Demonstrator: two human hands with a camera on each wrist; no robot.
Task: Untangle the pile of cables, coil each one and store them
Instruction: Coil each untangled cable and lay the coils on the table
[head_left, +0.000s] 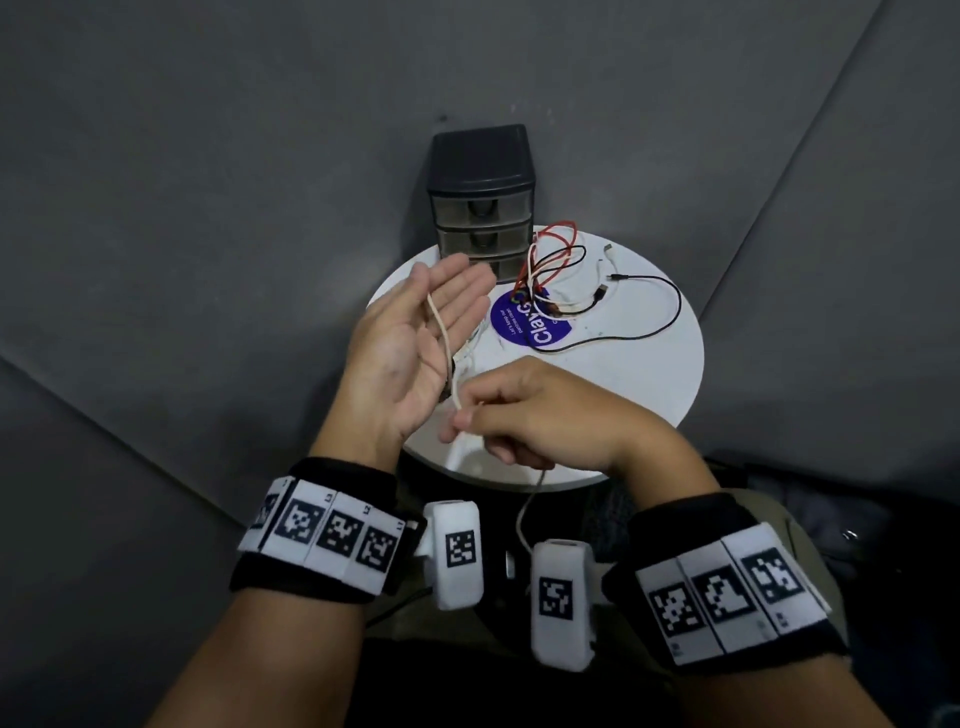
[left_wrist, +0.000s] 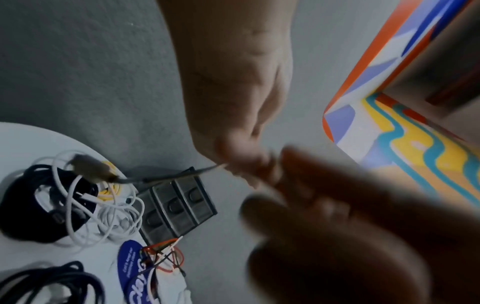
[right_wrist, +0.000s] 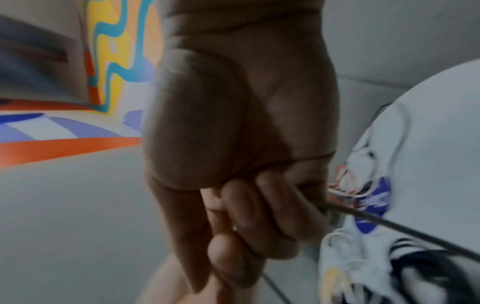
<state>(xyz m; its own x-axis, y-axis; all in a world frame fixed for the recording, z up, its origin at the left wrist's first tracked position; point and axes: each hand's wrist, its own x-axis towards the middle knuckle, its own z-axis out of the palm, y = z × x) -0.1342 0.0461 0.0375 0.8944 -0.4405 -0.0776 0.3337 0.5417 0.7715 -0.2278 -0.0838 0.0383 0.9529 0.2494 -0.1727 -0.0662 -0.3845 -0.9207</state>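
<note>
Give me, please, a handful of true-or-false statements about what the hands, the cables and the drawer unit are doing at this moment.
1. The left hand is flat and open, palm up, with the cream cable lying across it. True.
2. The right hand is empty. False: its fingers pinch the cream cable just below the left palm.
3. The drawer unit has its top drawer pulled out. False: all three drawers look closed.
4. A tangle of red, white and black cables lies on the round white table beside the drawer unit. True.
5. The blue sticker is stuck on the drawer unit. False: it lies on the table.
</note>
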